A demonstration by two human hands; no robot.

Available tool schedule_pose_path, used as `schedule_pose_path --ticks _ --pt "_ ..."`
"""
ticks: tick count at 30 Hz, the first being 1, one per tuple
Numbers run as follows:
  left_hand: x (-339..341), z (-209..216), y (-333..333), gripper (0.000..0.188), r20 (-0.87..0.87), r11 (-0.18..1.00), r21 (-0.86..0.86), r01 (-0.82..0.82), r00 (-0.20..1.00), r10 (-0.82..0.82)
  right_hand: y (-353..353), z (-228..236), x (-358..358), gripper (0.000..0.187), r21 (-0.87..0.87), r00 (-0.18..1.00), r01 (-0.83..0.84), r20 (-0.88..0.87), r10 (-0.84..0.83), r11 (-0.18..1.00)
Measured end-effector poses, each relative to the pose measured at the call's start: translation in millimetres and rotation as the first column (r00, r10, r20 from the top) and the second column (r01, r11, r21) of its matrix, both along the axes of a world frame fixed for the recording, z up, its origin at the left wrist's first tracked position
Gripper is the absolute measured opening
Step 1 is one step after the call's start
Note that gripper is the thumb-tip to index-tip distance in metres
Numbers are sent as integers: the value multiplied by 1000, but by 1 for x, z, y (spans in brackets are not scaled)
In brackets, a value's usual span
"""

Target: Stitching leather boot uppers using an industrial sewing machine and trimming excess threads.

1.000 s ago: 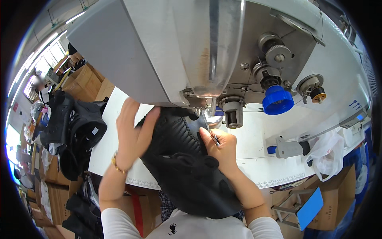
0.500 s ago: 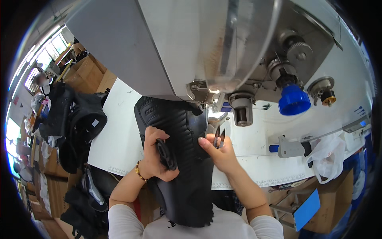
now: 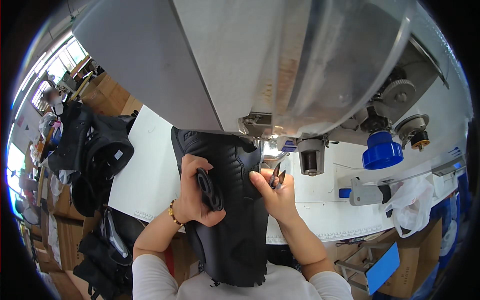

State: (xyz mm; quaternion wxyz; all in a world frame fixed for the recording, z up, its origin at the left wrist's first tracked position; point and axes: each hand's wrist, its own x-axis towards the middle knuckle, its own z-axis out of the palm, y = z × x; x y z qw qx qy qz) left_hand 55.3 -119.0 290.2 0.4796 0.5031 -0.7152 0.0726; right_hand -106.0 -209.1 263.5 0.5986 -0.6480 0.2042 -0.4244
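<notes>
A black quilted leather-like piece (image 3: 232, 235) with stitched ribs runs from under the sewing machine (image 3: 200, 65) down to my lap. Its far end lies beneath the machine's head, where the machine's cover hides much of it. My left hand (image 3: 192, 192) is closed round a rolled or folded part of the piece, with a dark loop showing between thumb and fingers. At the right edge of the piece, my right hand (image 3: 278, 200) presses with its thumb. Small dark thread snips (image 3: 276, 178) are tucked in its fingers, blades pointing up and away.
Blue-capped knob (image 3: 382, 150) and metal dials hang off the machine at right. A white worktable (image 3: 145, 170) with a ruled front edge surrounds it. Black finished-looking pieces (image 3: 100, 145) pile up at left. A plastic bag (image 3: 412, 202) and cardboard box (image 3: 417, 260) are at right.
The machine's head looms larger and its knobs sit lower and further right, as my view has shifted. Both hands keep their grip in almost the same place on the black piece.
</notes>
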Motion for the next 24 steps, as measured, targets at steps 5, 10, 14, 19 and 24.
schedule_pose_path --ticks 5,10,14,19,24 --pt "9 -5 -3 67 -22 1000 -19 13 1000 -13 4 4 11 33 40 998 33 44 -35 999" --pt "7 0 -8 68 -24 999 -2 33 999 -33 -1 5 8 32 33 997 53 47 -54 998" --pt "10 4 -16 69 24 998 -46 34 999 -33 -8 6 14 31 -44 989 133 65 -130 990" --pt "14 -4 -17 66 16 998 -54 19 1000 -18 -8 10 -2 31 -206 980 62 -171 -98 977" --pt "11 -1 -18 65 17 995 -92 24 1000 -22 -8 5 -4 31 -204 990 28 -131 -56 979"
